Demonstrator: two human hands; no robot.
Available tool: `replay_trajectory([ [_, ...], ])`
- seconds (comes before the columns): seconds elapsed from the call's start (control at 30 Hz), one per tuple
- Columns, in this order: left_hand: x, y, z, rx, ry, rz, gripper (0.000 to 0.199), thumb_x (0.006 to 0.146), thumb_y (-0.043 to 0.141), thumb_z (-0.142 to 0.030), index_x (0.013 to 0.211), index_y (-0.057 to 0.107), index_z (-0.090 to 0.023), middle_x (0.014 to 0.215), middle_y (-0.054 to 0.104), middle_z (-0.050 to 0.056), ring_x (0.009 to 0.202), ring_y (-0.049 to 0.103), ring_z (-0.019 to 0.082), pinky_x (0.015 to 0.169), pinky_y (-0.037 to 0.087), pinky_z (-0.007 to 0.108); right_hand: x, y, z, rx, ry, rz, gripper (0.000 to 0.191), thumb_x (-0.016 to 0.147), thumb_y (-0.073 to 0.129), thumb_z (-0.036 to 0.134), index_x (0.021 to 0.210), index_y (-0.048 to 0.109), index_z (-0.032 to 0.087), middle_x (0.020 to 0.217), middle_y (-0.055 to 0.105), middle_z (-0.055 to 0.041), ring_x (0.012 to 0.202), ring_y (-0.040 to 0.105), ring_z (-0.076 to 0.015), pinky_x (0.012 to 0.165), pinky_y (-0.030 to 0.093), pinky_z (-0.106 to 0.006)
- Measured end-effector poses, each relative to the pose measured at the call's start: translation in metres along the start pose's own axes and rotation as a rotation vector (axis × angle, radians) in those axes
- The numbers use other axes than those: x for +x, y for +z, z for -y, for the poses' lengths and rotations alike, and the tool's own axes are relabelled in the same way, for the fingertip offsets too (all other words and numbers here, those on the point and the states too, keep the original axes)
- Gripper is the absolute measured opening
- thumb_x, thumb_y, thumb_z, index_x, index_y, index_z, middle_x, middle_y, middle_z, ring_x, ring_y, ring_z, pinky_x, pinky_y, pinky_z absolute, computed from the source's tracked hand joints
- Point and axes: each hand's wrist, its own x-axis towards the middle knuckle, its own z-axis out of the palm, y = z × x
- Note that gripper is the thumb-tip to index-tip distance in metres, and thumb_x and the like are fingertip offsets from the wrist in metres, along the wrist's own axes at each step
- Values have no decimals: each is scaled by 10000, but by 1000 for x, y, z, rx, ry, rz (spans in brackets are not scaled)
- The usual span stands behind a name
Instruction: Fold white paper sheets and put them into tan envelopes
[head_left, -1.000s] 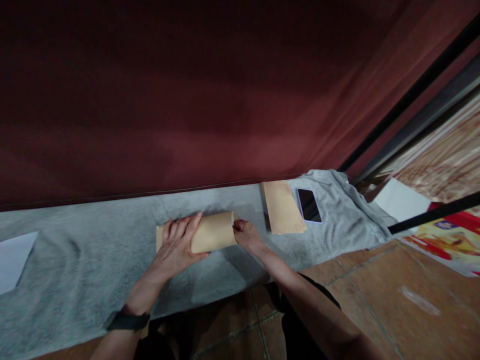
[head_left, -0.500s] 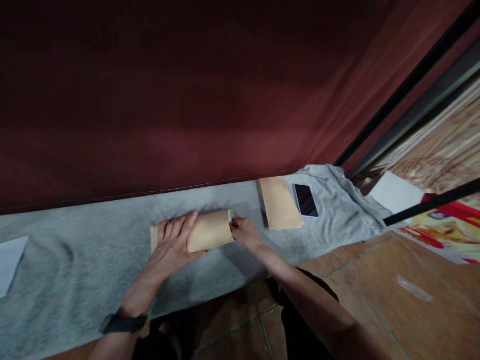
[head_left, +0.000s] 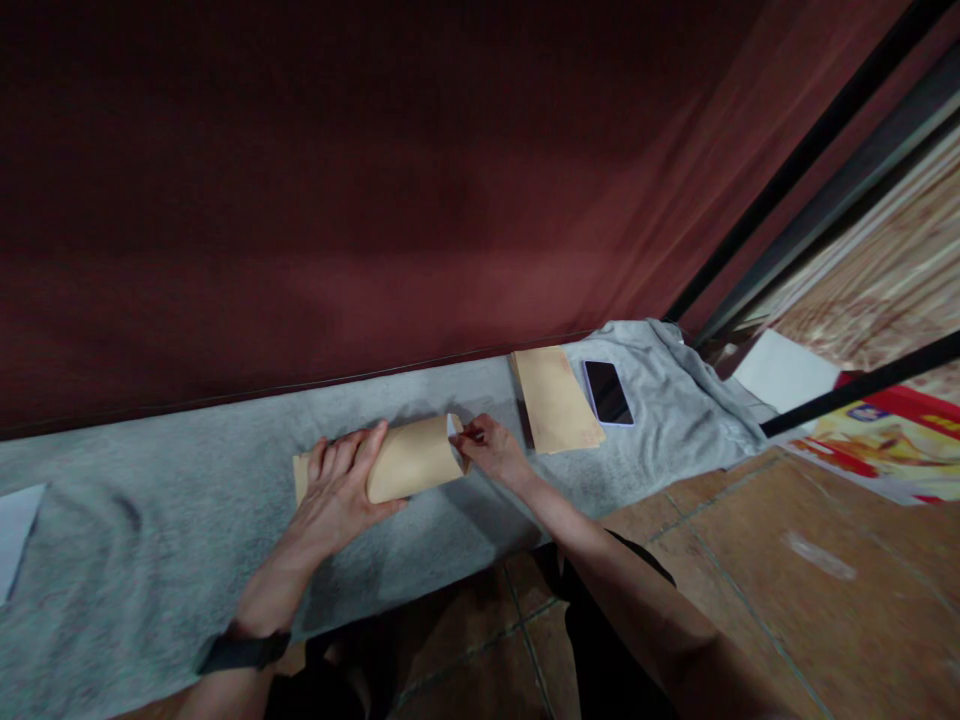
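Note:
A brown paper envelope (head_left: pixel 416 460) lies crosswise on the grey cloth, bulging open at its right end. My left hand (head_left: pixel 341 490) grips its left part from above, thumb along the near edge and fingers over the far side. At the open end, my right hand (head_left: pixel 491 450) is closed, fingertips pinching at a white paper (head_left: pixel 451 425) that shows just inside the mouth. Most of that paper is hidden in the envelope. To the right of my right hand lies a stack of brown envelopes (head_left: pixel 559 400).
A phone (head_left: pixel 609 392) rests beside the stack on the grey cloth (head_left: pixel 187 500). White paper sheets (head_left: pixel 16 535) lie at the far left. A dark red wall (head_left: pixel 337 200) rises behind, and black bars (head_left: pixel 810 140) and a colourful box (head_left: pixel 892 440) stand at right.
My right hand has moved slightly up at the envelope's mouth, which gapes a little wider. My left hand keeps its hold. The whole view has shifted slightly.

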Motion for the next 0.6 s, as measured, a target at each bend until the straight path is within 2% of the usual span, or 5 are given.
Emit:
replay_trajectory([
  [0.1, 1, -1, -1, -24, 10, 0, 1076, 785, 690, -606, 1626, 164, -190, 1395, 541, 198, 1304, 498, 394, 1204, 162, 619, 5, -1, -4, 166, 12, -7, 272, 791, 767, 330, 1004, 672, 190, 844, 707, -6, 745, 651, -154, 670, 481, -253],
  [0.23, 1, 1, -1, -45, 16, -4, 1044, 790, 697, -570, 1622, 180, -209, 1464, 504, 209, 1373, 456, 410, 1206, 149, 643, 11, 4, -9, 335, 117, 165, 92, 769, 727, 253, 745, 676, 180, 601, 621, 53, 561, 557, -108, 553, 425, -211],
  [0.4, 2, -2, -8, -64, -17, 10, 1027, 827, 685, -568, 1623, 141, -214, 1663, 251, 221, 1519, 233, 460, 1205, 111, 685, 11, 6, -5, 487, 176, 137, 96, 778, 635, 172, 699, 688, 180, 605, 638, 40, 560, 554, -111, 578, 440, -218],
  [0.5, 6, -7, -18, -129, -183, -80, 982, 870, 649, -572, 1624, 136, -209, 1692, 156, 221, 1541, 175, 450, 1206, 133, 686, 8, 5, -1, 570, 206, 74, 105, 802, 599, 175, 751, 690, 177, 661, 672, 12, 594, 582, -128, 594, 459, -231],
  [0.6, 8, -6, -28, -297, -479, -333, 893, 886, 637, -562, 1601, 232, -211, 1676, 173, 222, 1541, 204, 414, 1189, 289, 623, 4, 7, 3, 656, 237, 23, 93, 799, 597, 187, 818, 687, 176, 732, 708, -9, 652, 631, -150, 618, 487, -245],
])
